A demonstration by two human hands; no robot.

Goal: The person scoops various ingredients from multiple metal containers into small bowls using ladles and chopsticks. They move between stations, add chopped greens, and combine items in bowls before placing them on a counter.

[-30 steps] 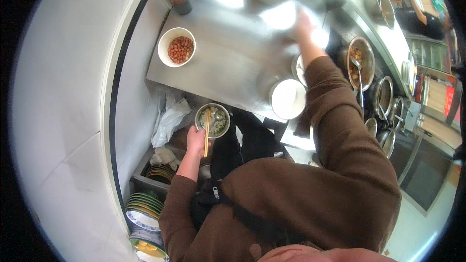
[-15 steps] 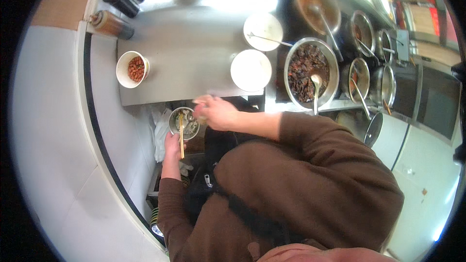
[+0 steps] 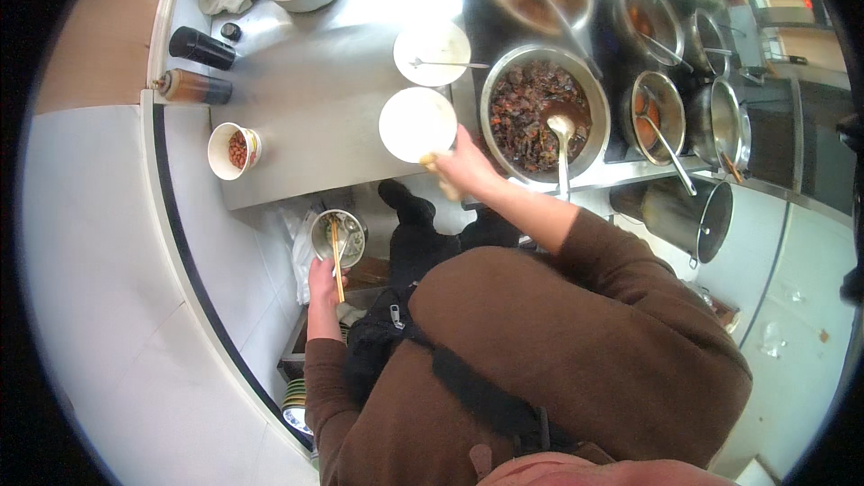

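Note:
My left hand (image 3: 324,283) is closed around a small metal bowl (image 3: 317,232), holding it below the front edge of the steel counter. White and green bits of food lie in it, and a pair of wooden chopsticks (image 3: 339,270) and a metal spoon (image 3: 348,229) rest inside. My right hand (image 3: 466,166) is at the near right rim of a white bowl (image 3: 417,124) on the counter. Its fingers are curled, with something small and yellowish at their tips, too blurred to name. Behind stands a second white bowl (image 3: 430,45) with a spoon (image 3: 459,65) across it.
To the right, a large metal basin (image 3: 500,58) of dark chopped food holds a ladle (image 3: 562,130); several metal pots stand beyond. A paper cup (image 3: 220,146) of peanuts stands at the left counter edge, near a sauce bottle (image 3: 193,87). Stacked plates (image 3: 295,409) sit low on the left.
My right hand has moved from beside the metal bowl up and right to the white bowl's rim. My left hand still holds the metal bowl. The view has shifted.

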